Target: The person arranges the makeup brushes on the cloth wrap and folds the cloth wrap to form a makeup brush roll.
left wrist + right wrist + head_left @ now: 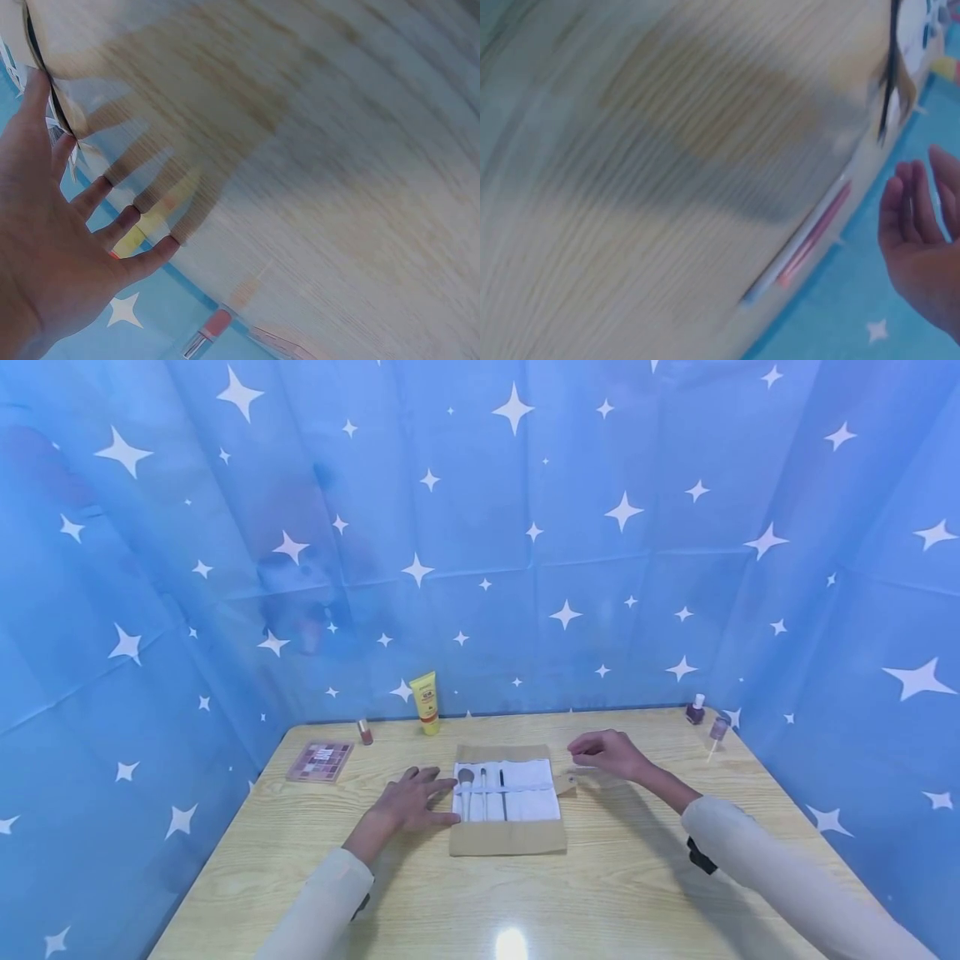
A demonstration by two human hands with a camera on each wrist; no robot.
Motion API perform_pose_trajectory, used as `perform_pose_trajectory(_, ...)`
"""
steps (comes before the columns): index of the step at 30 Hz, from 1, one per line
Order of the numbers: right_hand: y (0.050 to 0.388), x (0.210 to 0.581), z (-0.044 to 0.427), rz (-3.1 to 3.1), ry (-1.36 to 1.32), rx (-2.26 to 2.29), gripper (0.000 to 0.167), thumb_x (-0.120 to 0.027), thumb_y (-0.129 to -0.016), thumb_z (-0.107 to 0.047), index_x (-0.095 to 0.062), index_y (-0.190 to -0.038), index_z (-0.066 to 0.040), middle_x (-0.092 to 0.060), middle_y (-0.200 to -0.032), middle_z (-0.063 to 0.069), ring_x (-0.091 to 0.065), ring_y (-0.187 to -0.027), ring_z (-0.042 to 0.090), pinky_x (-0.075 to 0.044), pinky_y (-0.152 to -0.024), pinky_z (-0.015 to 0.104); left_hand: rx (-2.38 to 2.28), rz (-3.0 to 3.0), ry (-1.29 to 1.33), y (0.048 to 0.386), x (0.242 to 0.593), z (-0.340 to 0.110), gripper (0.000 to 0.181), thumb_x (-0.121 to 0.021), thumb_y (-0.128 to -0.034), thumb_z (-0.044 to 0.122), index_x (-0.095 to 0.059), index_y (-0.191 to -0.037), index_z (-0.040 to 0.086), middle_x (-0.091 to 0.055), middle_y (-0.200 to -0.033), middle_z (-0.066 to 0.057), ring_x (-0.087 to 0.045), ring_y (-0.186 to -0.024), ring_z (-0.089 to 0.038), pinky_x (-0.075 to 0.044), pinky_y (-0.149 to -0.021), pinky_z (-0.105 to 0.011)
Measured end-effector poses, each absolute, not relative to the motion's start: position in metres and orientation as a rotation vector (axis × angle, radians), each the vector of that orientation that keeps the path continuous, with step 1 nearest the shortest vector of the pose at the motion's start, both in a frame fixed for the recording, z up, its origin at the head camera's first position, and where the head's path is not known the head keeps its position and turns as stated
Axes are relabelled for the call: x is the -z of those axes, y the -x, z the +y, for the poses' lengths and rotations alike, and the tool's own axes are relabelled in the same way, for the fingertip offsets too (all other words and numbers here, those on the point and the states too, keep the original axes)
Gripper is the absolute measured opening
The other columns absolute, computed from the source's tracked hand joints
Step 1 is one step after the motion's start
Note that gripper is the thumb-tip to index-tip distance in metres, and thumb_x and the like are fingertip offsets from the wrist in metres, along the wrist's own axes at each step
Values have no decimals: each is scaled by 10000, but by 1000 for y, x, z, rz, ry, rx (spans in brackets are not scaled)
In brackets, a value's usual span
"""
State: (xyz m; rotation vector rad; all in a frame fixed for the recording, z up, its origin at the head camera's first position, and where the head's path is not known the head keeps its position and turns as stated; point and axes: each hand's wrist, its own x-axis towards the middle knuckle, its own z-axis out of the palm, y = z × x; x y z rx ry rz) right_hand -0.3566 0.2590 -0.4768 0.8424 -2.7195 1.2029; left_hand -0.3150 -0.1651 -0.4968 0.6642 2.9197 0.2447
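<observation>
Brush roll (507, 839), spread flat at the middle of the tabletop (420, 918), about midway between its left and right edges. From the near edge, two pale sleeves extend inward, the left sleeve (318, 902) and the right sleeve (795, 877). The roll's tan lower flap faces the near edge; above it, a white lining holds three upright brushes in its left and middle part: a broad-headed brush (466, 777), a smaller pale-handled brush (483, 793) and a thin dark brush (502, 793). The left hand (412, 800) grasps nothing; its fingers are spread, with thumb and forefinger touching the roll's left border. A tan tab (565, 787) projects from the right border. The right hand (613, 753), near this tab and apart from the roll, has loosely bent fingers, with no object visible in its grip. Farther off, a makeup palette (322, 762) lies near the far left corner, with a small red container (365, 732) to its right. A yellow tube (426, 706) stands by the far edge, left of centre. At the far right corner are a purple item (718, 729) and, just beside it, a dark bottle (695, 710) with a white cap. Behind hangs a blue curtain (480, 527) patterned with white stars.
</observation>
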Motion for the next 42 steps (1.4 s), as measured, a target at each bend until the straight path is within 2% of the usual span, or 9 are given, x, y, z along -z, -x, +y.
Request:
perform_pose_trajectory(5, 359, 471, 285, -2727, -770, -1162, 206, -731, -958, -27, -743, -1138, 73, -765, -1053, 223, -749, -956, 346, -611, -801, 268, -243, 2920, -677, 316, 497, -166, 774, -591, -910, 751, -483, -1558, 343, -356, -1662, -95, -292, -1517, -439, -327, -1106, -756)
perform_pose_trajectory(9, 360, 470, 307, -2740, -685, -1136, 193, -741, -954, -39, -759, -1127, 44, -775, -1039, 187, -748, -963, 354, -611, -798, 268, -243, 2920, -673, 316, 497, -165, 774, -593, -908, 750, -484, -1557, 343, -356, -1663, -94, -290, -1518, -442, -323, -1107, -758)
perform_pose_trajectory(19, 361, 485, 351, -2834, -519, -989, 215, -745, -965, -117, -769, -1125, 25, -785, -1028, 138, -749, -923, 262, -605, -774, 286, -249, 2911, -665, 316, 498, -167, 781, -587, -907, 756, -474, -1563, 347, -344, -1670, -93, -273, -1526, -443, -297, -1119, -765)
perform_pose_trajectory(26, 359, 497, 365, -2864, -489, -976, 219, -783, -936, -136, -778, -1088, 22, -781, -1021, 158, -743, -909, 269, -584, -777, 258, -253, 2919, -685, 316, 498, -167, 781, -577, -910, 761, -476, -1562, 345, -349, -1667, -98, -284, -1518, -452, -315, -1107, -766)
perform_pose_trajectory(31, 359, 504, 373, -2859, -532, -967, 190, -790, -920, -127, -792, -1060, 2, -788, -987, 123, -728, -846, 157, -573, -743, 239, -248, 2924, -693, 317, 500, -167, 789, -572, -907, 770, -472, -1565, 346, -355, -1663, -98, -293, -1515, -445, -322, -1102, -765)
perform_pose_trajectory(36, 360, 509, 376, -2843, -588, -987, 153, -786, -899, -71, -788, -1013, 32, -776, -902, 109, -678, -756, 77, -544, -655, 204, -245, 2924, -688, 317, 500, -167, 792, -568, -905, 775, -469, -1566, 349, -357, -1662, -96, -290, -1517, -446, -313, -1108, -765)
perform_pose_trajectory(42, 357, 507, 371, -2870, -601, -908, 108, -785, -916, -80, -794, -988, 0, -765, -895, 94, -676, -757, 118, -527, -653, 213, -248, 2926, -685, 318, 500, -168, 791, -569, -902, 779, -470, -1564, 359, -356, -1663, -94, -290, -1517, -444, -308, -1105, -773)
